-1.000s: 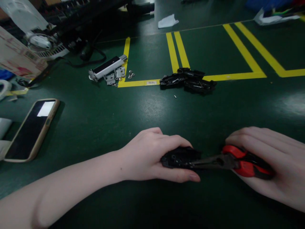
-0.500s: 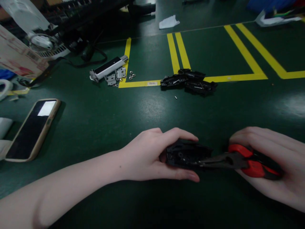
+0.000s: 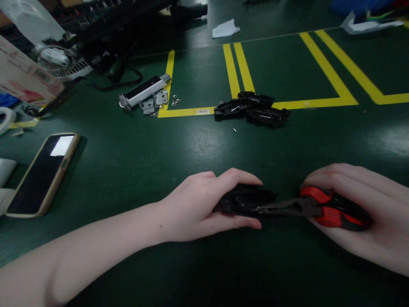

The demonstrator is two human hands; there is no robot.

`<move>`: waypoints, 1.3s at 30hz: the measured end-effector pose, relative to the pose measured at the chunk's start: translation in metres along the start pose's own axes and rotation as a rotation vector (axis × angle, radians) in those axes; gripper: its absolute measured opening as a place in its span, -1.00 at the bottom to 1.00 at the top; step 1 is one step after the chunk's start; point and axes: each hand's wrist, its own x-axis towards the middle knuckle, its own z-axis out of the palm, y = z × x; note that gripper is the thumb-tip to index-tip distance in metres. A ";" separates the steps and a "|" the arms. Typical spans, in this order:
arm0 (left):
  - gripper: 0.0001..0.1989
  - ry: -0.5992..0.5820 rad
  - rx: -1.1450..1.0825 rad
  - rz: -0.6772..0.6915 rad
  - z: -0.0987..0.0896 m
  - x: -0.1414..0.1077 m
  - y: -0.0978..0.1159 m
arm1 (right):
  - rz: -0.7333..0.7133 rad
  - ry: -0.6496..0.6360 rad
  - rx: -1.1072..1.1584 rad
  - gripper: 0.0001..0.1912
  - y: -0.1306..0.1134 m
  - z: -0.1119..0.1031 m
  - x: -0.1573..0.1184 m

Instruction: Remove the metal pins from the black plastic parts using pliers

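Observation:
A black plastic part [image 3: 247, 200] lies between the thumb and fingers of my left hand [image 3: 204, 204], near the front of the green table. My right hand [image 3: 354, 209] is wrapped round the red and black handles of long-nosed pliers [image 3: 306, 207]. The pliers point left, their tips on or inside the right half of the part; whether they pinch anything there is too dark to tell. Beyond my hands, several similar black parts [image 3: 268, 115] rest on the yellow tape, and a tiny metal pin [image 3: 234, 130] lies in front of them.
A phone [image 3: 41, 175] lies at the left. Further back are a white and black cylinder [image 3: 145, 90], metal brackets [image 3: 160, 97], small rings [image 3: 175, 101] and a white scrap [image 3: 225, 29]. A box [image 3: 25, 72] and a white fan [image 3: 57, 55] stand at the far left.
The pliers and my right hand have shifted slightly left and up. The black part has moved a little left and up with the fingers of my left hand.

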 end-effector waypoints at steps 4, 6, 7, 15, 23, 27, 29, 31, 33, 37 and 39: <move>-0.51 -0.014 0.015 -0.009 0.000 -0.001 0.001 | -0.036 0.013 -0.009 -0.73 0.002 0.000 -0.001; -0.51 -0.027 0.023 -0.029 -0.001 0.000 0.001 | -0.030 0.011 -0.010 -0.74 0.003 0.001 -0.001; -0.51 -0.033 0.026 -0.040 -0.001 0.000 0.002 | -0.028 0.011 -0.012 -0.74 0.003 0.001 -0.001; -0.49 -0.058 0.018 -0.066 -0.003 0.002 0.002 | -0.030 -0.003 -0.023 -0.76 0.000 0.000 -0.004; -0.49 -0.012 0.079 -0.005 0.001 0.001 0.002 | -0.051 0.003 -0.052 -0.77 0.000 0.002 -0.005; -0.45 0.004 0.106 0.016 0.002 0.001 0.001 | -0.073 0.014 -0.088 -0.76 0.002 0.000 -0.007; -0.44 -0.002 0.105 0.009 0.001 0.001 0.001 | -0.073 0.017 -0.096 -0.74 0.002 -0.001 -0.007; -0.44 -0.011 0.102 -0.002 0.001 0.002 0.002 | -0.069 0.017 -0.086 -0.75 0.002 -0.001 -0.007; -0.47 -0.026 0.087 -0.014 -0.001 0.003 0.003 | -0.058 0.013 -0.066 -0.76 0.001 0.000 -0.005; -0.55 -0.061 0.046 0.000 -0.004 0.004 0.005 | -0.026 0.005 -0.020 -0.75 -0.001 0.001 -0.003; -0.56 -0.067 0.042 0.022 -0.004 0.004 0.004 | -0.018 0.000 0.001 -0.76 -0.001 0.000 -0.002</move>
